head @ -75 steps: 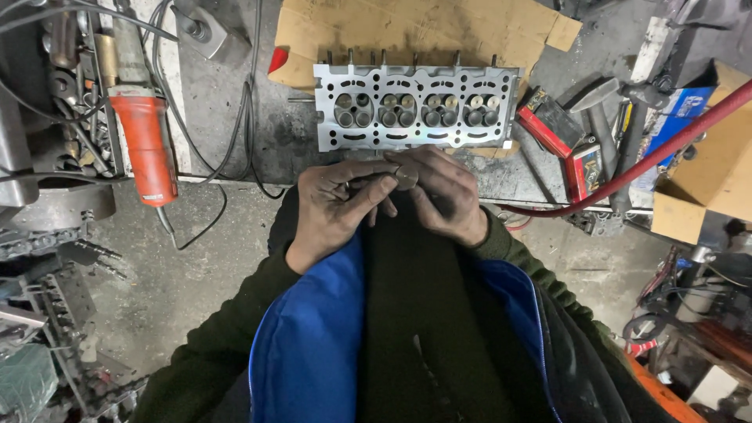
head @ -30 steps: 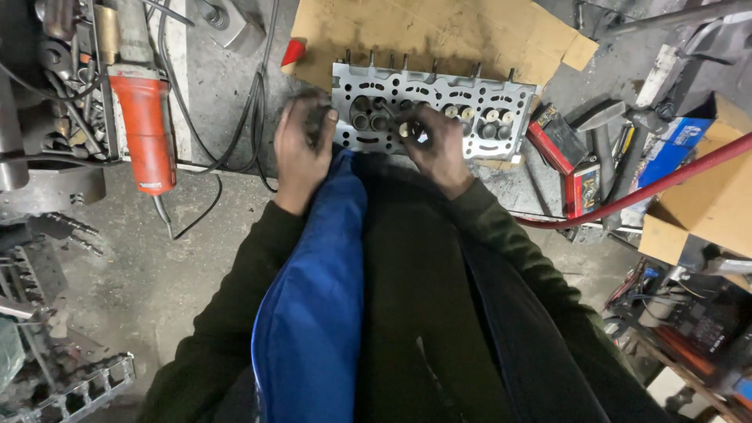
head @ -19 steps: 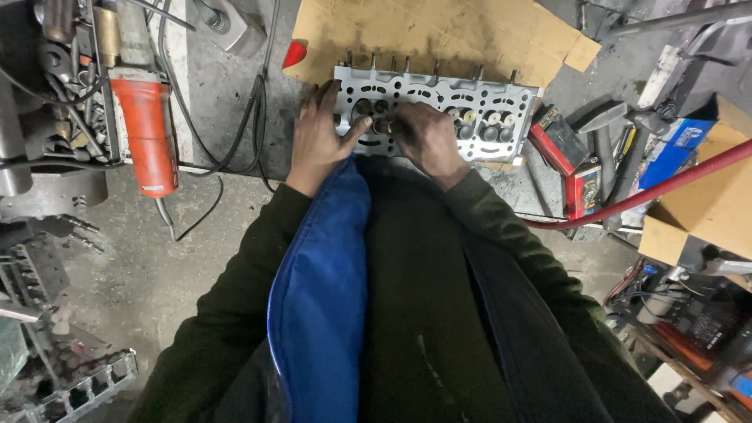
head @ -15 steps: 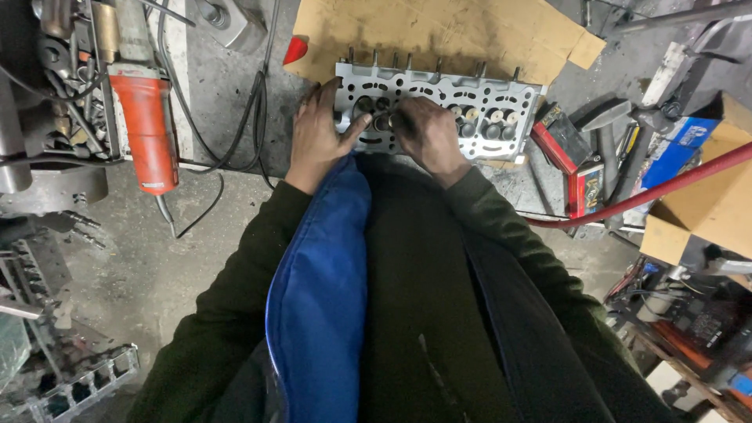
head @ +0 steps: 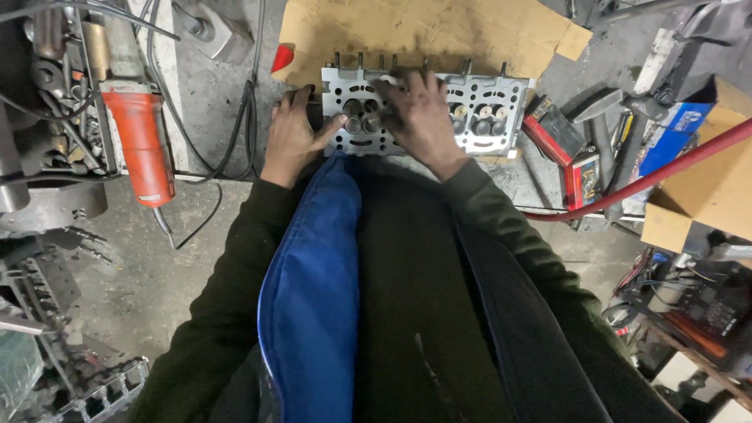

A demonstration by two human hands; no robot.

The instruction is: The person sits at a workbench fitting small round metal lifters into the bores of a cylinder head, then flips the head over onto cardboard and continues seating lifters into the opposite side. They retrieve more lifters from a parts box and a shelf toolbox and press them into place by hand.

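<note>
Fingers of the right hand spread flat over the middle of a grey metal cylinder head, closing on nothing, while the left hand cups the casting's left end, thumb laid across its face and fingers curled round the edge. The head lies face-up on a sheet of brown cardboard at the far edge of the concrete workshop floor, directly in front of the person. It looks heavy, rigid and probably oily (a cast block, unlikely to flex), so by this view the safest hold is at both ends, palms under the outer edges, clear of the valves set in round chambers across its face. To the left, an orange power tool lies beside black cables. To the right, a red hose crosses a cardboard box and a hammer.
</note>
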